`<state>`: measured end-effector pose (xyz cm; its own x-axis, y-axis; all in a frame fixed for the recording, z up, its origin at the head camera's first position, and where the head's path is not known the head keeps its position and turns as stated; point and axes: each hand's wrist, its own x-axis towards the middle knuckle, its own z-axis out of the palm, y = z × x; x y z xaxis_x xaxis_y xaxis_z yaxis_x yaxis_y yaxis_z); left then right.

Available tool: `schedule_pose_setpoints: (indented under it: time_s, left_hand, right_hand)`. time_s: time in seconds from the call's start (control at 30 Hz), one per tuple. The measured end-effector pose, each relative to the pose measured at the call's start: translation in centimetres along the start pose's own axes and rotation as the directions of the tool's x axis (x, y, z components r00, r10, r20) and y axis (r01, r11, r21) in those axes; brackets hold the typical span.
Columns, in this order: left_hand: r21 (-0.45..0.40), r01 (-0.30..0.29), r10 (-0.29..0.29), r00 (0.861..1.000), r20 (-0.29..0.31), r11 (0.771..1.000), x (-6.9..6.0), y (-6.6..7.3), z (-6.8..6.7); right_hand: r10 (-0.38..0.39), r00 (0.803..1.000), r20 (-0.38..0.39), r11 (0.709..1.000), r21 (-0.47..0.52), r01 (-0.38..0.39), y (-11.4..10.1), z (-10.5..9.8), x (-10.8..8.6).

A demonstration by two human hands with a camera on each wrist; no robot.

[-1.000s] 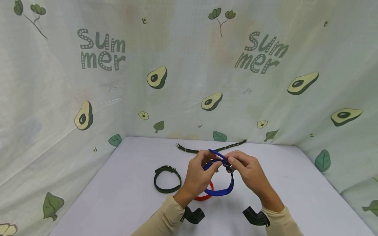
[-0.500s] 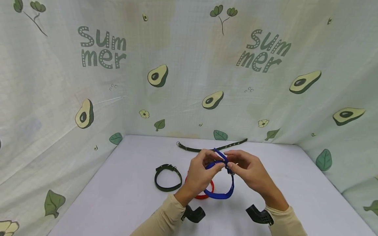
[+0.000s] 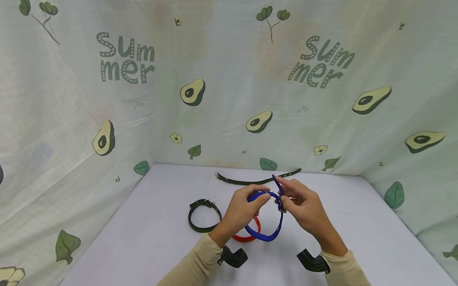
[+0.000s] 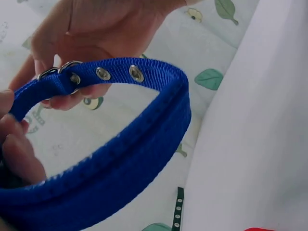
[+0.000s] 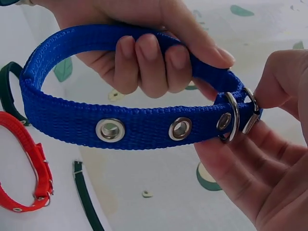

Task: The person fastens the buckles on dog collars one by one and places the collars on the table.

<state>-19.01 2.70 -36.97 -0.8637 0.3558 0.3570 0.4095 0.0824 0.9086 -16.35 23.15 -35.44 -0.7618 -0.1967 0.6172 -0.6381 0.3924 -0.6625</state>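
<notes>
A blue strap collar (image 3: 266,237) is held above the table, bent into a loop. The left hand (image 3: 240,210) grips its left side, with fingers curled round the band in the right wrist view. At the metal buckle (image 5: 250,113), the right hand (image 3: 305,206) pinches the collar between thumb and fingers. The strap's free end (image 3: 277,183) sticks up by the right fingers. Metal-rimmed holes show along the blue band (image 5: 149,126), beside a D-ring (image 5: 233,115).
A dark green collar (image 3: 203,229) lies looped at the left. Partly behind the left hand is a looped red collar (image 3: 245,239). Another green strap (image 3: 243,182) lies stretched out near the table's back edge, before a printed cloth (image 3: 222,131).
The blue strap's free end has swung from leaning left to standing more upright, farther right. The right fingers have shifted up around it. The left hand keeps its grip.
</notes>
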Motion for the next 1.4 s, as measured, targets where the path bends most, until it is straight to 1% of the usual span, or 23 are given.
schedule_pose_setpoints:
  time_s: [0.1,0.17,0.43,0.6,0.77,0.9,1.03,1.1,1.23,1.4]
  left_hand:
    - [-0.003,-0.004,0.004,0.999,-0.033,1.000,-0.1,0.1,0.4]
    - [-0.012,-0.021,0.021,0.999,-0.045,1.000,-0.1,0.2,0.5]
    - [-0.001,-0.097,0.096,0.995,-0.021,0.995,-0.2,0.2,0.1]
    - [-0.006,-0.137,0.137,0.990,-0.017,0.991,-0.3,0.2,0.0]
    - [0.003,-0.175,0.175,0.984,-0.035,0.985,-0.4,0.2,0.2]
    - [0.006,-0.207,0.207,0.977,-0.057,0.978,-0.6,0.3,0.5]
    - [0.012,-0.224,0.224,0.972,-0.070,0.975,-0.6,0.3,0.8]
    - [0.018,-0.221,0.222,0.972,-0.073,0.975,-0.7,0.2,0.8]
    - [0.031,-0.198,0.199,0.977,-0.070,0.980,-0.7,0.1,0.8]
    - [0.080,-0.164,0.170,0.982,-0.085,0.983,-0.4,0.1,0.7]
  right_hand:
    - [-0.006,1.000,-0.017,1.000,0.025,0.007,0.1,0.0,-0.1]
    - [-0.017,0.999,-0.034,0.999,0.047,0.019,0.2,0.1,-0.1]
    - [-0.071,0.990,-0.118,0.985,0.150,0.089,0.0,0.7,-0.1]
    - [-0.071,0.987,-0.141,0.979,0.180,0.096,-0.3,1.0,0.0]
    - [-0.076,0.985,-0.156,0.984,0.145,0.099,-0.4,1.0,0.0]
    - [-0.113,0.979,-0.168,0.991,0.057,0.124,-0.2,1.0,-0.1]
    - [-0.154,0.971,-0.185,0.988,-0.020,0.153,0.1,1.0,-0.1]
    - [-0.169,0.968,-0.186,0.986,-0.045,0.163,0.1,1.1,-0.1]
    - [-0.195,0.963,-0.188,0.980,-0.066,0.185,0.3,1.3,-0.1]
    - [-0.176,0.964,-0.201,0.984,-0.028,0.173,0.2,1.6,-0.1]
